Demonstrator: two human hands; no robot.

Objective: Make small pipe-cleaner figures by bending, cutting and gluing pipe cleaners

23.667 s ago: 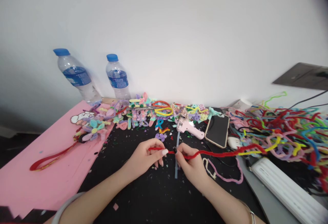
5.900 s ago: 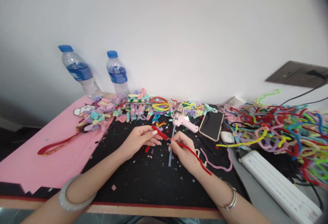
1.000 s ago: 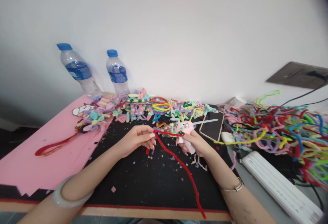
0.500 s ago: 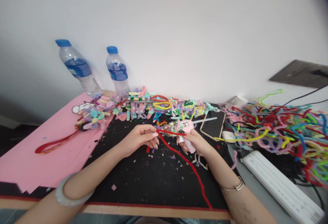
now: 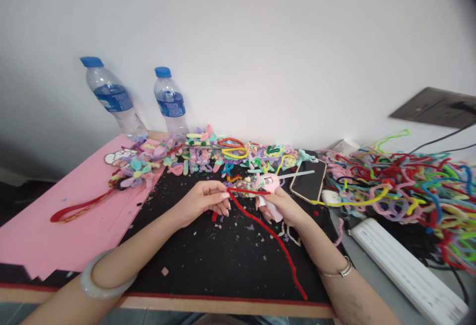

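My left hand point(image 5: 210, 198) pinches a red pipe cleaner point(image 5: 269, 229) between thumb and index finger, at a bend in it. From that pinch, its long free part slopes down right across the black mat point(image 5: 223, 260). Its short part runs level to my right thumb. My right hand point(image 5: 280, 203) is closed around the handle of a pink and white hot glue gun point(image 5: 271, 182); a clear glue stick point(image 5: 297, 174) juts from it to the right. The gun's nozzle is hard to make out against the colourful pieces behind it.
Shaped pipe-cleaner pieces and scissors point(image 5: 235, 148) line the back. Two water bottles point(image 5: 170, 102) lean at the wall. Pink sheets point(image 5: 85, 176) with a red strap point(image 5: 80, 209) lie left. To the right are a phone point(image 5: 308, 181), a power strip point(image 5: 405, 270) and loose pipe cleaners point(image 5: 394, 191).
Almost nothing differs. The free end of the red pipe cleaner has shifted very slightly upward; both hands keep their places and their grip.
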